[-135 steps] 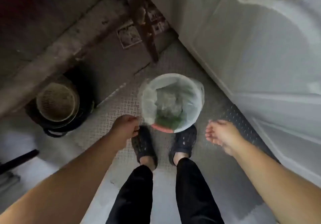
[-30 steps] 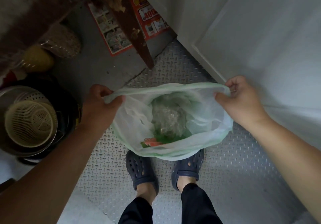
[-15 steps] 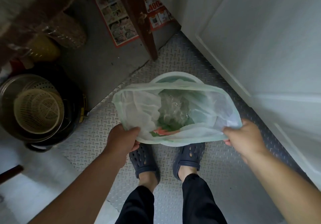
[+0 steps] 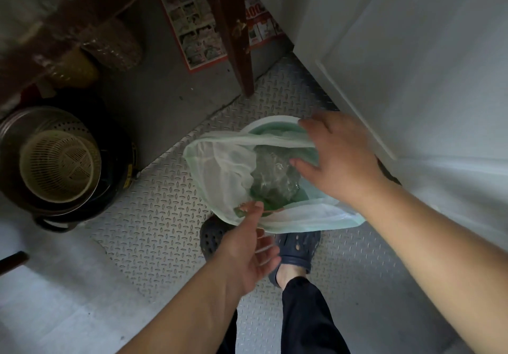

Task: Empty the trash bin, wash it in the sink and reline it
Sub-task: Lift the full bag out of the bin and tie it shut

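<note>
Head view, reading from the left edge: a cream slotted basket (image 4: pixel 59 165) sits nested inside a perforated metal pot (image 4: pixel 16 133), which in turn rests in a dark handled vessel (image 4: pixel 115 161) on the floor. Beyond these, a printed leaflet (image 4: pixel 198 23) lies on the grey floor behind a brown wooden leg (image 4: pixel 236 37). Diamond-pattern metal plating (image 4: pixel 154 216) covers the floor at centre.

The left hand (image 4: pixel 244 252) is open, palm up, fingers loosely spread; its thumb tip touches the near edge of the bag liner (image 4: pixel 220 166), though whether it pinches the film cannot be told. The liner, translucent white-green, stands raised and slack at centre frame, its mouth open, with crumpled clear plastic and green waste (image 4: pixel 272 177) visible inside. The pale green trash bin (image 4: pixel 277 125) shows only as a rim arc behind the liner (its body is hidden). Dark perforated clogs (image 4: pixel 298 246) stand directly beneath the bag.

The right hand (image 4: pixel 341 158) spreads wide over the liner's far right edge, fingers extended, holding nothing firmly that can be seen. A white panelled door (image 4: pixel 412 65) fills the right side.
</note>
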{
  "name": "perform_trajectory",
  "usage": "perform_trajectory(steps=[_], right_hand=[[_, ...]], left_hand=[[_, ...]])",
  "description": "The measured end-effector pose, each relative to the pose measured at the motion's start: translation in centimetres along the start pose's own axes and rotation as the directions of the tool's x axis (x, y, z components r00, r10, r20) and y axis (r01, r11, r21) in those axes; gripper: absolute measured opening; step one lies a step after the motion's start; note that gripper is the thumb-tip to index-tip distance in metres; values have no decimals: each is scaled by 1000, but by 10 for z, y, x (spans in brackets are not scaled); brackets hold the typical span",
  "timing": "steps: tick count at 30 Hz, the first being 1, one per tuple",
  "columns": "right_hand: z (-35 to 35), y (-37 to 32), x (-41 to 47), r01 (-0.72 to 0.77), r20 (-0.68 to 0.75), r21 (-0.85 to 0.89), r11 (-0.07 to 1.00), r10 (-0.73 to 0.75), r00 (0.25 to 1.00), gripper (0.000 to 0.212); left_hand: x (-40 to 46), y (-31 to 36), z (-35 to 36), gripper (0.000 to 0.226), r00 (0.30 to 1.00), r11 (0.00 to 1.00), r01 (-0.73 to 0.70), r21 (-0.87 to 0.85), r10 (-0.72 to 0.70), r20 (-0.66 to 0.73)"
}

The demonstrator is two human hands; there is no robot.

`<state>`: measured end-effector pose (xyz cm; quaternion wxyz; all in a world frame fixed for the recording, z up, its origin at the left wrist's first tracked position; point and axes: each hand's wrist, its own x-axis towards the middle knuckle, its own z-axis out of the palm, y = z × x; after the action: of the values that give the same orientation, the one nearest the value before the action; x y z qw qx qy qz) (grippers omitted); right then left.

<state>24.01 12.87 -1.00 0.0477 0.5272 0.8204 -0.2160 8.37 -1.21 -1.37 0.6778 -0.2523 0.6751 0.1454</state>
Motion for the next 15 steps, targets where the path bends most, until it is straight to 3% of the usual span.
perform_trajectory(steps=[3, 7, 12, 15], right_hand=[[7, -11, 21, 66, 43, 2, 998, -66, 997, 44], [10, -11, 24, 40, -25, 55, 998, -39, 999, 24], [3, -13, 16, 36, -71, 102, 994, -28, 997, 18], [-9, -14, 12, 25, -86, 173, 985, -10, 996, 18]], left_hand=[[4, 1, 9, 44, 1000, 1000, -16, 24, 17, -19], [7, 2, 10, 28, 996, 998, -52, 43, 55, -65], [2, -5, 2, 16, 986, 990, -125, 66, 131, -106], [-11, -15, -8, 19, 963, 958, -231, 171, 250, -99]])
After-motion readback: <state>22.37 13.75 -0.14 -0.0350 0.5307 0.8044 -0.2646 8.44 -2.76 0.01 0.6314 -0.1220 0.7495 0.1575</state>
